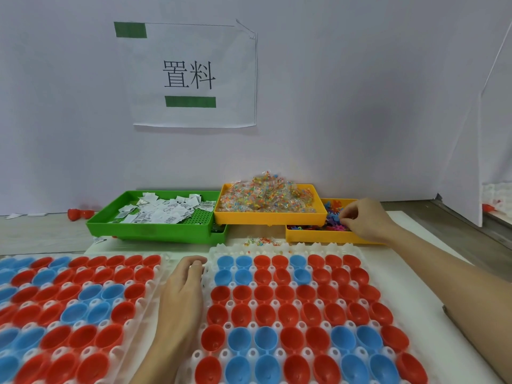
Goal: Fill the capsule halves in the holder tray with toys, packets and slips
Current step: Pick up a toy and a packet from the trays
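While the left hand (182, 289), fingers curled, steadies the holder tray (213, 253), the right hand (363, 220) beyond it pinches among toys (333, 217).

Pale lilac wall (360, 92) behind wooden tabletop (41, 234). Paper sign (191, 76), green tape strips, taped on wall. White partition panel (496, 134) right of sign.

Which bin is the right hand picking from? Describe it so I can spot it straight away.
Look at the three bins along the white wall. The right hand reaches into the lower yellow bin at the far right, partly tucked under the raised yellow bin of clear packets. Unlike that one and the green bin of white slips, it holds loose colourful toys.
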